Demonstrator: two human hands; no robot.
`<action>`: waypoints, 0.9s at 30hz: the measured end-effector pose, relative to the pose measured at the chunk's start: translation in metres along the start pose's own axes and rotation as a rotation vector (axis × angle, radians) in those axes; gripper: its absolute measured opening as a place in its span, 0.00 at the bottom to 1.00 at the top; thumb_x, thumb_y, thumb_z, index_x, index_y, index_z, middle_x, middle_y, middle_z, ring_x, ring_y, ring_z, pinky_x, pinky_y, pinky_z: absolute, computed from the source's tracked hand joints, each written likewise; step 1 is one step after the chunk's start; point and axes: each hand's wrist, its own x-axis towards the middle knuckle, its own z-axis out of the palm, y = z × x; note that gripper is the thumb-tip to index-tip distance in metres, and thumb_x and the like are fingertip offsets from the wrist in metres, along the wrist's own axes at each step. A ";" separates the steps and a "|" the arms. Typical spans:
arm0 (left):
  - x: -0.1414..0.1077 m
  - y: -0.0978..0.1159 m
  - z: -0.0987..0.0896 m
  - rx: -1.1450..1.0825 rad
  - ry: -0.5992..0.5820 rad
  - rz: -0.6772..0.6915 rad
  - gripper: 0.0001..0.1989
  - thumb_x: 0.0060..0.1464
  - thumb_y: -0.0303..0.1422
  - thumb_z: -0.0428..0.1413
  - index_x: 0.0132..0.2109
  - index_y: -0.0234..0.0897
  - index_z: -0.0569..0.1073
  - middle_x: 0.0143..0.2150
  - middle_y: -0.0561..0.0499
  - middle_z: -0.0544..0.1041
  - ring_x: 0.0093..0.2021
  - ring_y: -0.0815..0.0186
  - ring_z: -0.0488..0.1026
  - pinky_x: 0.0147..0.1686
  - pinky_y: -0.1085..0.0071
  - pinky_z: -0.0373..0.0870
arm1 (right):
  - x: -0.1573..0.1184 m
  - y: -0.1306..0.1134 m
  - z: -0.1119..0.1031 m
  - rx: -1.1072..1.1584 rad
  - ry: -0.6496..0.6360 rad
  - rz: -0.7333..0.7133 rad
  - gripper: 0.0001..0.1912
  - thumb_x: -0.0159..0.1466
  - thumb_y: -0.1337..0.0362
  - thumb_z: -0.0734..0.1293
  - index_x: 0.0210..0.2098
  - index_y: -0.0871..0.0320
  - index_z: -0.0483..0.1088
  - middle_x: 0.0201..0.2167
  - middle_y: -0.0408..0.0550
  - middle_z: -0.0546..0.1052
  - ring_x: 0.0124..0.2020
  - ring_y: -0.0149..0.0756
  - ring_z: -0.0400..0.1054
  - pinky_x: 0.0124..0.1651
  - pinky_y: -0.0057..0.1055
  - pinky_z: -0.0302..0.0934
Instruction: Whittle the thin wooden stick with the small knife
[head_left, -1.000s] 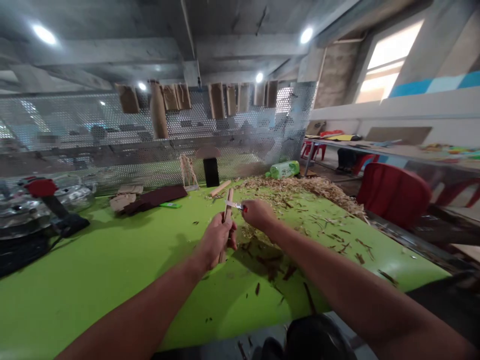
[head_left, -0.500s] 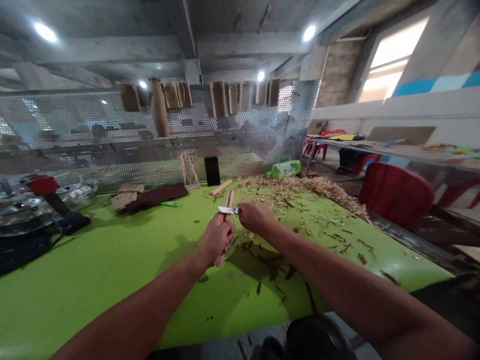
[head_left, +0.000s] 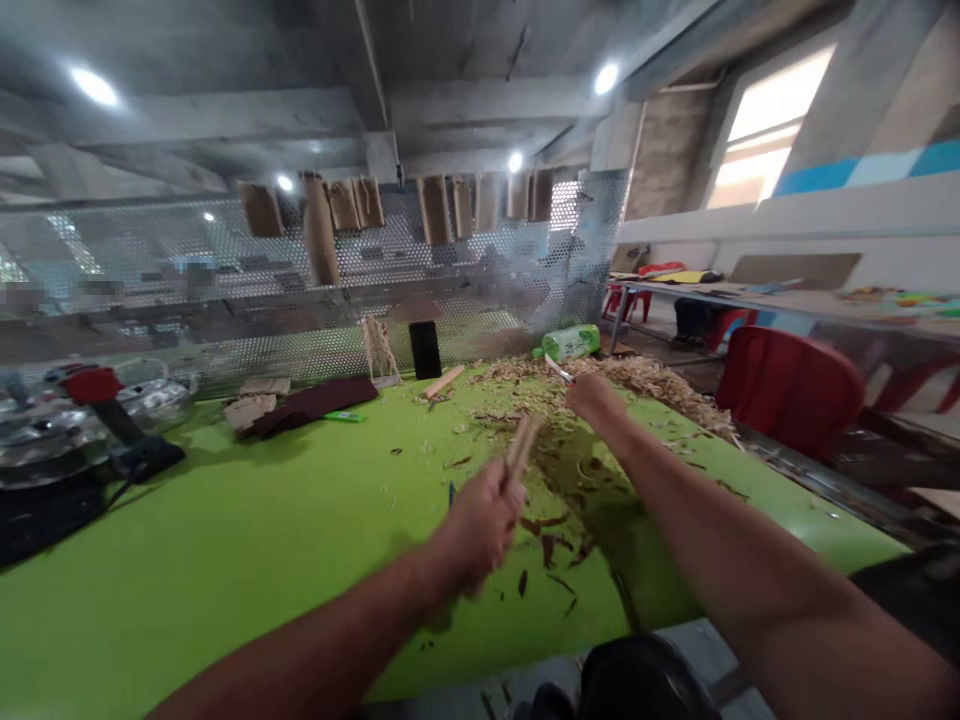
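My left hand (head_left: 482, 525) is closed round a narrow wooden stick (head_left: 523, 443), whose upper end sticks out past the fist, tilted away from me. Farther off and to the right, my right hand (head_left: 598, 403) grips a knife (head_left: 559, 369); the handle is mostly hidden in the fist, and the pale blade points up and left. Blade and stick are apart. Beneath both hands, dark and pale wood shavings (head_left: 551, 540) lie scattered over the green tabletop (head_left: 247, 560). Another wooden stick (head_left: 445, 380) rests farther back.
At the back stand a black phone-like slab (head_left: 425, 349) and a green-labelled bottle (head_left: 571, 343) beside heaped shavings (head_left: 660, 390). Dark brown sheets (head_left: 315, 405) lie left of centre. A red-and-black power tool (head_left: 112, 410) stands at far left. A red chair (head_left: 789, 390) is off the right edge.
The knife has left the stick, moving right and away with my right hand. My left hand has shifted right and nearer to me, carrying the stick.
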 end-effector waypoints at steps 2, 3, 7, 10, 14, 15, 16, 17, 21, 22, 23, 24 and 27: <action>0.008 -0.001 -0.007 -0.069 0.041 0.028 0.16 0.62 0.39 0.50 0.53 0.37 0.65 0.27 0.57 0.66 0.17 0.76 0.55 0.14 0.78 0.56 | 0.001 0.000 0.001 0.031 0.005 0.062 0.18 0.65 0.67 0.59 0.45 0.65 0.77 0.38 0.64 0.80 0.37 0.43 0.75 0.36 0.29 0.59; 0.014 -0.001 -0.013 -0.114 0.080 0.049 0.14 0.61 0.37 0.51 0.52 0.36 0.65 0.28 0.57 0.66 0.18 0.75 0.57 0.15 0.78 0.59 | -0.003 -0.007 0.003 0.057 0.024 0.052 0.18 0.65 0.65 0.59 0.47 0.62 0.77 0.39 0.62 0.80 0.38 0.42 0.75 0.36 0.29 0.59; 0.028 -0.005 -0.033 -0.218 0.132 0.086 0.11 0.58 0.33 0.52 0.48 0.37 0.64 0.29 0.57 0.66 0.19 0.76 0.59 0.15 0.79 0.60 | -0.036 -0.058 0.013 0.106 0.090 -0.214 0.18 0.64 0.61 0.58 0.43 0.56 0.78 0.37 0.55 0.81 0.38 0.41 0.74 0.36 0.28 0.57; 0.031 -0.009 -0.038 -0.236 0.156 0.117 0.09 0.57 0.33 0.53 0.44 0.39 0.64 0.30 0.57 0.66 0.18 0.78 0.57 0.13 0.81 0.54 | -0.063 -0.084 0.017 0.048 0.028 -0.402 0.16 0.63 0.60 0.59 0.39 0.56 0.78 0.34 0.54 0.81 0.35 0.40 0.73 0.35 0.29 0.56; 0.032 -0.010 -0.038 -0.195 0.216 0.124 0.05 0.59 0.34 0.51 0.40 0.39 0.63 0.30 0.57 0.66 0.18 0.78 0.56 0.13 0.81 0.52 | -0.079 -0.093 0.017 -0.033 -0.053 -0.462 0.16 0.64 0.60 0.59 0.38 0.56 0.78 0.33 0.55 0.81 0.35 0.39 0.74 0.35 0.28 0.57; 0.032 -0.009 -0.038 -0.181 0.228 0.124 0.05 0.59 0.35 0.51 0.40 0.38 0.63 0.30 0.57 0.65 0.18 0.78 0.56 0.13 0.81 0.52 | -0.080 -0.093 0.017 -0.049 -0.063 -0.466 0.16 0.65 0.60 0.58 0.38 0.56 0.78 0.34 0.55 0.81 0.35 0.39 0.74 0.35 0.28 0.58; 0.031 -0.008 -0.037 -0.162 0.245 0.125 0.06 0.60 0.35 0.50 0.40 0.39 0.63 0.29 0.58 0.65 0.18 0.78 0.56 0.13 0.81 0.51 | -0.080 -0.093 0.016 -0.063 -0.068 -0.469 0.17 0.65 0.60 0.58 0.39 0.55 0.77 0.34 0.55 0.81 0.36 0.40 0.74 0.36 0.29 0.58; 0.031 -0.006 -0.036 -0.137 0.263 0.122 0.06 0.61 0.36 0.50 0.40 0.39 0.63 0.28 0.58 0.64 0.17 0.78 0.55 0.13 0.81 0.51 | -0.080 -0.093 0.016 -0.073 -0.069 -0.468 0.18 0.66 0.60 0.57 0.39 0.56 0.77 0.34 0.55 0.80 0.36 0.40 0.75 0.37 0.29 0.59; 0.028 0.001 -0.032 -0.030 0.298 0.058 0.06 0.63 0.36 0.47 0.40 0.38 0.64 0.25 0.60 0.60 0.17 0.77 0.52 0.13 0.80 0.50 | -0.082 -0.091 0.014 -0.087 -0.059 -0.461 0.19 0.67 0.62 0.55 0.42 0.56 0.77 0.36 0.57 0.80 0.38 0.41 0.75 0.40 0.31 0.61; 0.027 0.003 -0.031 -0.015 0.297 0.043 0.07 0.64 0.36 0.47 0.40 0.38 0.64 0.24 0.60 0.60 0.17 0.77 0.52 0.14 0.80 0.51 | -0.082 -0.092 0.014 -0.086 -0.053 -0.459 0.18 0.67 0.62 0.56 0.42 0.57 0.77 0.37 0.58 0.80 0.39 0.41 0.75 0.41 0.31 0.62; 0.025 0.005 -0.031 -0.005 0.292 0.033 0.07 0.64 0.35 0.47 0.41 0.37 0.65 0.24 0.60 0.60 0.17 0.77 0.52 0.14 0.80 0.51 | -0.081 -0.092 0.014 -0.084 -0.048 -0.456 0.18 0.66 0.62 0.56 0.42 0.57 0.77 0.37 0.58 0.80 0.39 0.42 0.75 0.41 0.31 0.62; 0.024 0.007 -0.029 0.001 0.287 0.029 0.06 0.64 0.35 0.47 0.41 0.37 0.65 0.24 0.60 0.60 0.17 0.77 0.52 0.14 0.80 0.50 | -0.079 -0.092 0.015 -0.079 -0.038 -0.453 0.18 0.66 0.62 0.57 0.42 0.57 0.77 0.37 0.58 0.80 0.39 0.42 0.75 0.41 0.32 0.62; 0.013 0.008 -0.020 0.011 0.290 0.017 0.08 0.64 0.35 0.47 0.46 0.38 0.66 0.24 0.60 0.60 0.17 0.76 0.52 0.15 0.79 0.50 | -0.061 -0.085 0.014 -0.039 -0.009 -0.425 0.18 0.66 0.62 0.57 0.43 0.58 0.77 0.38 0.59 0.80 0.40 0.42 0.75 0.42 0.32 0.62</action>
